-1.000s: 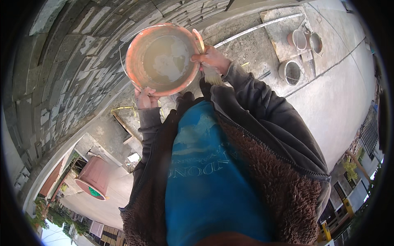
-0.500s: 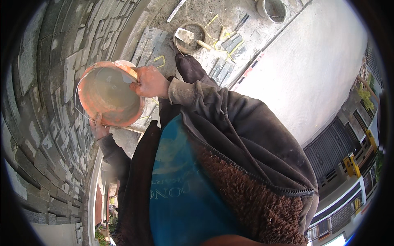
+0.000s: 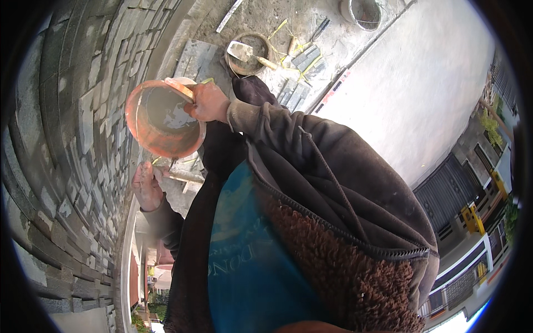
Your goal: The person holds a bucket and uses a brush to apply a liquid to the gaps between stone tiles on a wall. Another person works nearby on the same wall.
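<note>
An orange bucket point(image 3: 172, 145) with grey, watery liquid point(image 3: 166, 111) inside hangs tilted beside the stone wall. My right hand point(image 3: 208, 102) is closed on its upper rim, the thumb towards the inside and an orange strip of the edge showing by the fingers. Just below the bucket, close to the wall, is my left hand point(image 3: 146, 188). It is apart from the bucket, fingers raised and loosely bent, and nothing shows in it.
Rough stacked-stone cladding point(image 3: 72, 139) fills the left side. On the ground ahead lie a mortar bucket point(image 3: 256, 41) with a trowel point(image 3: 241, 51) across it, stone strips point(image 3: 195, 58), yellow straps point(image 3: 277, 29) and another bucket point(image 3: 361, 12). Pale pavement point(image 3: 411, 83) stretches to the right.
My left hand has let go of the orange bucket's lower side and dropped away from it. The bucket, in my right hand, has shifted slightly right and its tilt has changed.
</note>
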`<act>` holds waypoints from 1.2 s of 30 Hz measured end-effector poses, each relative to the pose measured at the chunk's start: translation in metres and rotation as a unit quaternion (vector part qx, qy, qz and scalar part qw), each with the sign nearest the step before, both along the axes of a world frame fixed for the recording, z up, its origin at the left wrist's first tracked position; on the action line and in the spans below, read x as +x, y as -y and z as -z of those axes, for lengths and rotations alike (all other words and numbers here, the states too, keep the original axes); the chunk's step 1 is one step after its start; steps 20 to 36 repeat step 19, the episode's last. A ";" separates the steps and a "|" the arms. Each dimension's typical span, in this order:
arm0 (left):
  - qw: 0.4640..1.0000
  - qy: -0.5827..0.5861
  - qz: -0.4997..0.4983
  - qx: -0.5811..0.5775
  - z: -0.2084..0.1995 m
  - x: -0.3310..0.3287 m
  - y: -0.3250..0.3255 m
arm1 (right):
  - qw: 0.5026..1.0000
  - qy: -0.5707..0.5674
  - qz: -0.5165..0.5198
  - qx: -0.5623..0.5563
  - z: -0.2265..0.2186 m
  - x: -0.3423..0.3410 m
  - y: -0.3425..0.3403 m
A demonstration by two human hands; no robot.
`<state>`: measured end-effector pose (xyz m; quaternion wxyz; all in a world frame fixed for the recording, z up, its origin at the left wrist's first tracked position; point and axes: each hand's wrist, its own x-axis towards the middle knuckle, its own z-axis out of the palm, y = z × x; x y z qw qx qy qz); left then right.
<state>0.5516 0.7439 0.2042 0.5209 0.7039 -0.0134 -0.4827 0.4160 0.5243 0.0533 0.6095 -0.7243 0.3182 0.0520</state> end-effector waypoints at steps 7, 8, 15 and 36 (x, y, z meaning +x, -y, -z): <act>0.981 -0.061 -0.184 -0.004 0.027 -0.035 -0.007 | 0.987 -0.054 0.126 0.079 0.014 -0.030 0.023; 0.981 -0.064 -0.180 -0.027 0.031 -0.041 -0.005 | 0.979 -0.086 0.156 0.098 0.021 -0.037 0.026; 0.975 -0.067 -0.206 -0.042 0.052 -0.095 -0.011 | 0.928 0.073 0.361 0.053 0.063 -0.133 0.086; 0.970 -0.090 -0.225 -0.030 0.101 -0.117 -0.039 | 0.923 -0.065 0.377 0.038 0.117 -0.159 0.083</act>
